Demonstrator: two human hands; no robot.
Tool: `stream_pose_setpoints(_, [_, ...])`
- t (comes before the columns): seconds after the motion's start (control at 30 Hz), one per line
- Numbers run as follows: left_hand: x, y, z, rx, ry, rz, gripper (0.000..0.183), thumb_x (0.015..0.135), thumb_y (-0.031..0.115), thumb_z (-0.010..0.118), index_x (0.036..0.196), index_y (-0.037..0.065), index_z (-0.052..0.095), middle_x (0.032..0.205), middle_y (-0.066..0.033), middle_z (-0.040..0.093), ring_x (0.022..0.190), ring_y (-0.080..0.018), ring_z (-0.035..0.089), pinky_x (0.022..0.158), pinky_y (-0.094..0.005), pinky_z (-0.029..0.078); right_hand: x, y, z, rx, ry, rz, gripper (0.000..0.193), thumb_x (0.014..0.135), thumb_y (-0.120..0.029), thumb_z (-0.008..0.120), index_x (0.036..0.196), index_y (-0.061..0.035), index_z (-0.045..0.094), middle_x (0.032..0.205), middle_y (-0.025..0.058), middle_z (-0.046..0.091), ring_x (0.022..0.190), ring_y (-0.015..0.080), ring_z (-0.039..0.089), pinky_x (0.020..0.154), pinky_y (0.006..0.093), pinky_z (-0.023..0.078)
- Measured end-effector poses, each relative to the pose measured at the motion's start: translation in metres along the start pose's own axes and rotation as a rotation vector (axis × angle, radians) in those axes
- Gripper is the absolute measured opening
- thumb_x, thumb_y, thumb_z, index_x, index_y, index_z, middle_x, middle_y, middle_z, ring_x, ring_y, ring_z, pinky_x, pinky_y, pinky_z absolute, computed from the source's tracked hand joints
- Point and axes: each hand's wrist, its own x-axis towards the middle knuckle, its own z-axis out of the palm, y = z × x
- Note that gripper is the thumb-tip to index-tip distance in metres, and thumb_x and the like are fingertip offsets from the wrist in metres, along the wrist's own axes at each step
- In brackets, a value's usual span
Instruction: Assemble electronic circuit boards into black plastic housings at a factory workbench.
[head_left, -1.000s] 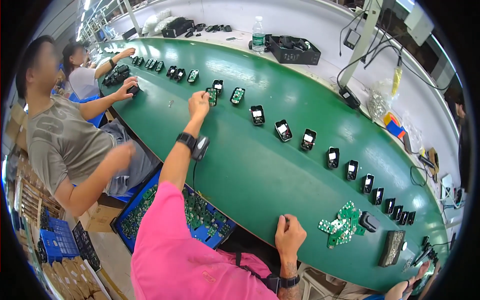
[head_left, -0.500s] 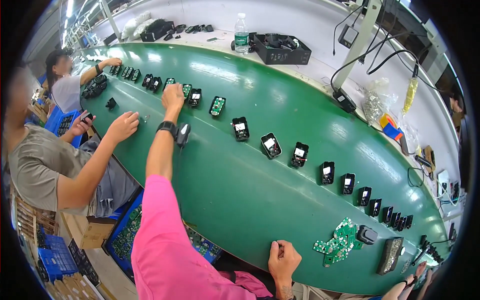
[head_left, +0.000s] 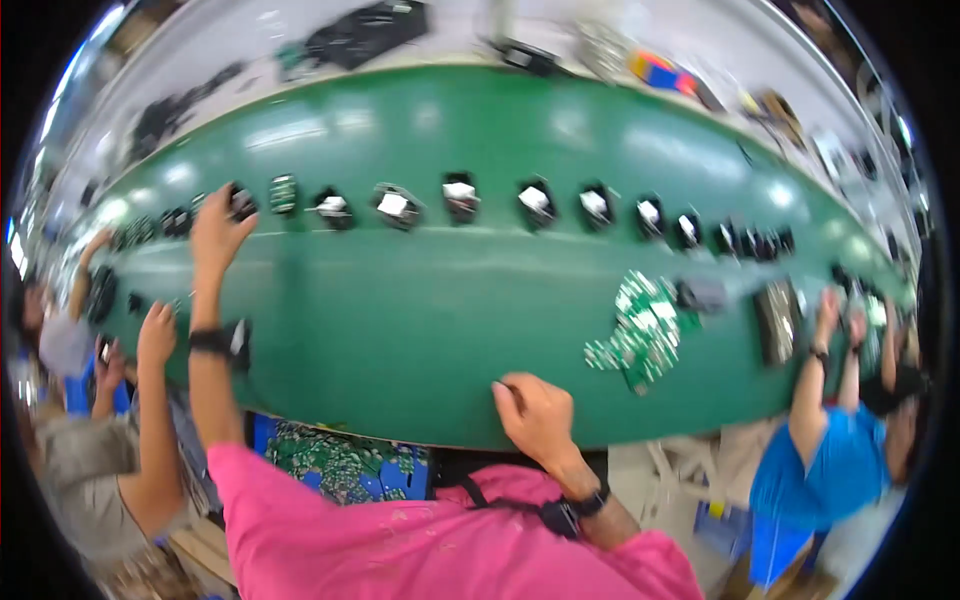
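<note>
My left hand (head_left: 213, 235) reaches out to the far left, its thumb and fingers round a small black plastic housing (head_left: 242, 203) in the row; motion blurs the fingertips. Just right of it stands a housing with a green circuit board (head_left: 284, 194). Farther right, several open black housings with white pieces inside, such as this housing (head_left: 397, 205), continue the line. My right hand (head_left: 538, 415) is curled closed above the near table edge, and whatever its fingers may hold is hidden. A loose pile of green circuit boards (head_left: 645, 330) lies to its right.
A long green table (head_left: 420, 300) curves across the view. Beside the boards are a dark block (head_left: 702, 294) and an oblong container (head_left: 778, 320). Blue bins of boards (head_left: 345, 465) sit below the near edge. People work at left and right, a co-worker's hand (head_left: 157, 335) near my left arm.
The view has swung to the right and blurred. My left hand has shifted along the row to the black housing. My right hand stays closed near the front edge.
</note>
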Motion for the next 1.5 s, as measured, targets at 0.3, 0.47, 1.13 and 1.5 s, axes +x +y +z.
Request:
stream_pose_setpoints(0.3, [-0.195,0.285,-0.046,-0.561,-0.241,0.272,0.087,0.064,0.029,0.088,0.14,0.005,0.053,0.122,-0.016,0.061,0.103,-0.0347,0.061,0.092,-0.0422,0.051,0.006,0.021,-0.08,-0.413,0.165,0.122,0.03,0.086,-0.011,0.072,0.113,-0.0014,0.065,0.089,0.015,0.057,0.08,0.034,0.06,0.069,0.0428,0.049])
stream_pose_setpoints(0.47, [-0.22,0.345,-0.03,-0.6,-0.256,0.339,0.087,0.069,0.039,0.085,0.143,0.008,0.051,0.126,-0.0124,0.058,0.108,-0.0324,0.055,0.092,-0.0411,0.049,0.006,0.048,-0.125,-0.578,-0.097,0.193,0.041,0.082,-0.005,0.074,0.121,-0.0045,0.063,0.11,0.0164,0.049,0.101,0.0345,0.055,0.087,0.0428,0.048])
stream_pose_setpoints(1.13, [-0.274,0.402,-0.055,-1.271,-0.536,0.093,0.025,0.089,0.011,0.069,0.112,0.0,0.069,0.081,-0.0071,0.065,0.059,-0.0142,0.06,0.056,-0.0288,0.048,0.026,0.046,-0.121,-0.532,-0.248,0.02,0.026,0.081,-0.005,0.076,0.1,0.0001,0.058,0.089,0.0112,0.066,0.08,0.0306,0.068,0.07,0.0387,0.054])
stream_pose_setpoints(1.5, [-0.262,0.39,-0.057,-1.271,-0.557,-0.061,0.019,0.098,0.014,0.061,0.093,-0.003,0.066,0.068,-0.0058,0.063,0.056,-0.0138,0.06,0.053,-0.028,0.047,-0.033,0.01,-0.116,0.694,-0.266,0.501,0.018,0.094,-0.002,0.066,0.109,0.0056,0.06,0.089,0.0081,0.068,0.068,0.0129,0.067,0.059,0.0224,0.055])
